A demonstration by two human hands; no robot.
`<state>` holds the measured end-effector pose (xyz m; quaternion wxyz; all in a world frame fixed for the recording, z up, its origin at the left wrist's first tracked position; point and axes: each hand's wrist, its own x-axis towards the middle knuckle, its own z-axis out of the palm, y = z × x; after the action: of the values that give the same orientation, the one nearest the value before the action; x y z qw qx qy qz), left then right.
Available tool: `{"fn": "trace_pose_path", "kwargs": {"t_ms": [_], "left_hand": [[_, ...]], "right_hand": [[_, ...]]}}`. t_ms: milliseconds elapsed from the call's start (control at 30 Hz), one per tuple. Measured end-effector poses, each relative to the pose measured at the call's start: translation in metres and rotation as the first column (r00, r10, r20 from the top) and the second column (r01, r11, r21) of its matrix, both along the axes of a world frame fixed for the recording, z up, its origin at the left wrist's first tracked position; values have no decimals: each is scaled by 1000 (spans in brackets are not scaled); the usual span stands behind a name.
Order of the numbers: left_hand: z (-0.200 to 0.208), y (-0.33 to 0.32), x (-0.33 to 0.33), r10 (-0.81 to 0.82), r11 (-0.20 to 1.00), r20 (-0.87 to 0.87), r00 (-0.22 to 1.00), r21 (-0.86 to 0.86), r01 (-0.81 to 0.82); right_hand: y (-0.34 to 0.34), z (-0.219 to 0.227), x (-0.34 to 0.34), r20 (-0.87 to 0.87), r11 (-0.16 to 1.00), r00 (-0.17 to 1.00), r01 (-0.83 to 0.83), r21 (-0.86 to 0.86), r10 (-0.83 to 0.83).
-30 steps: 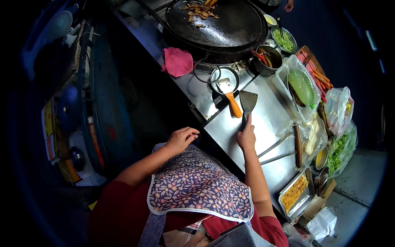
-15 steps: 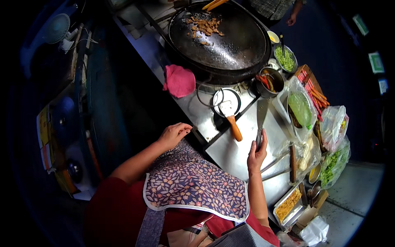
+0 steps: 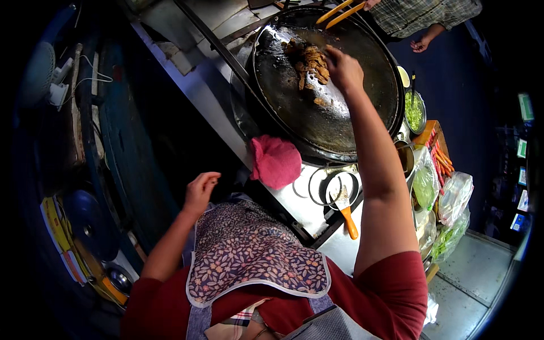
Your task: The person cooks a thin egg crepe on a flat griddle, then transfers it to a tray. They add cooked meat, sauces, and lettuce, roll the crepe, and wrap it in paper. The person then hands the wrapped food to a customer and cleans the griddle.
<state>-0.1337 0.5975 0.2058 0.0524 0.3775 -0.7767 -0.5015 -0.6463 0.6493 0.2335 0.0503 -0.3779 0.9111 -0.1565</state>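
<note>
My right hand (image 3: 344, 69) reaches over the round black griddle (image 3: 351, 127), its fingers closed around the scraper's handle. The metal scraper itself is mostly hidden behind the hand and smeared by motion. It is at a heap of browned meat pieces (image 3: 313, 63) on the griddle. Low at the left, my left hand (image 3: 201, 190) hangs in front of the flowered apron (image 3: 255, 243), fingers loosely curled together with nothing visible in them. Between my arms, a spatula with an orange handle (image 3: 349, 223) rests on a small round dish beside the pink cloth (image 3: 276, 161).
Across the griddle a person in a checked shirt (image 3: 422, 16) holds yellow tongs (image 3: 340, 12) over its far edge. Along the right stand a bowl of chopped greens (image 3: 415, 113), a metal pot (image 3: 404, 156), carrot-coloured sticks (image 3: 443, 157) and plastic bags (image 3: 455, 195). A metal bar runs along the griddle's left.
My right hand has swung forward with the scraper from the counter to the griddle. The meat is now gathered into a tighter heap. My left hand has drawn back slightly and curled.
</note>
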Motion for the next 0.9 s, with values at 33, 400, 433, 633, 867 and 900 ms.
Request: {"fn": "trace_pose_path", "kwargs": {"t_ms": [33, 400, 433, 633, 867, 900], "left_hand": [[-5, -9, 14, 29, 1000, 22, 999, -8, -28], [-23, -29, -14, -11, 987, -29, 1000, 162, 16], [-22, -28, -25, -29, 984, -50, 998, 173, 37], [-11, -25, -53, -141, 980, -60, 988, 135, 148], [0, -16, -47, -185, 974, 2, 983, 129, 183], [0, -13, -45, -170, 977, 2, 985, 129, 169]], "right_hand": [[-13, -8, -5, -7, 998, 1000, 26, 48, -26], [94, 32, 37, 125, 935, 992, -65, 348, 23], [103, 39, 31, 158, 933, 987, -64, 353, 8], [48, 60, 2, 146, 977, 984, -130, 169, 105], [-8, 16, 35, 64, 951, 976, -218, 221, 209], [3, 18, 42, 64, 937, 967, -256, 238, 248]]}}
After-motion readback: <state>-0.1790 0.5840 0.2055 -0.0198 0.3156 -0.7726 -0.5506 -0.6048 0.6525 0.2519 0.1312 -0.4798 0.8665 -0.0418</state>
